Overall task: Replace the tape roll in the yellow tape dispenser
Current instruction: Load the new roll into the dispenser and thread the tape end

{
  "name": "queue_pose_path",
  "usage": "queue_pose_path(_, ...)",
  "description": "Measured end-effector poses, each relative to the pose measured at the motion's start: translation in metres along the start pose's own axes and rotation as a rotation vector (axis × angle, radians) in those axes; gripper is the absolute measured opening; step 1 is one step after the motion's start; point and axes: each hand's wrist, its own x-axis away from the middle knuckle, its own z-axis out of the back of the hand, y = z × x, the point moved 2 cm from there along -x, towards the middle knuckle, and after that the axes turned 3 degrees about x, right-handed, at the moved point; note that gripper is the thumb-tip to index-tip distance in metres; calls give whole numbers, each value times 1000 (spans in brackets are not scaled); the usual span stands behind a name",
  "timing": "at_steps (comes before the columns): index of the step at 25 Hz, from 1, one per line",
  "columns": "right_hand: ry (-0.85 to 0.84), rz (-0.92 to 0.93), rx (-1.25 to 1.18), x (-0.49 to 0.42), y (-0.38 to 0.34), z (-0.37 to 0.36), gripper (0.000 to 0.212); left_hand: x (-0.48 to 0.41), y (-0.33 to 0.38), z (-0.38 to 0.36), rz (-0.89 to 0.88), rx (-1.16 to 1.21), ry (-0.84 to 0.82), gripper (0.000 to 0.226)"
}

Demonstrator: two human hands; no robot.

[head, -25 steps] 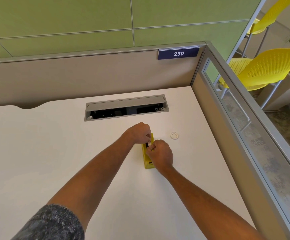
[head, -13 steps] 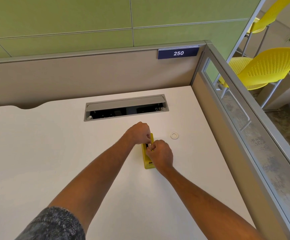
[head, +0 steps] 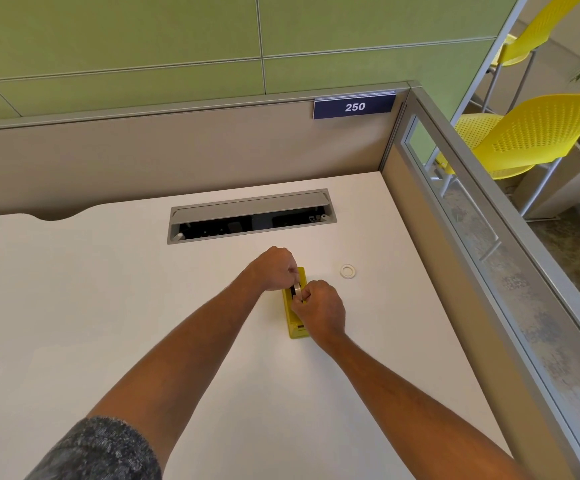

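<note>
The yellow tape dispenser (head: 294, 328) lies on the white desk (head: 108, 306), its long side running away from me. A tape roll (head: 296, 289) stands on edge in its slot. My left hand (head: 274, 268) pinches the roll from the far left side. From the near right, my right hand (head: 319, 310) grips the same roll and covers the dispenser's middle. A small white ring (head: 347, 271), an empty tape core, lies flat on the desk to the right of the dispenser.
A grey cable hatch (head: 250, 213) is set into the desk behind the hands. Beige partition walls (head: 177, 157) close the back and right sides, with a "250" sign (head: 354, 106). Yellow chairs (head: 538, 129) stand beyond the glass panel.
Both hands stay at the dispenser. The tape roll between the fingers shows a little more than before. The white ring has not moved.
</note>
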Motion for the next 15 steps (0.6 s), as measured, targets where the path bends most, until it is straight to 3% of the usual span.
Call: queue_pose_path(15,2,1,19,3,-2,2,25,7,9,-1,-3,-76,42,17)
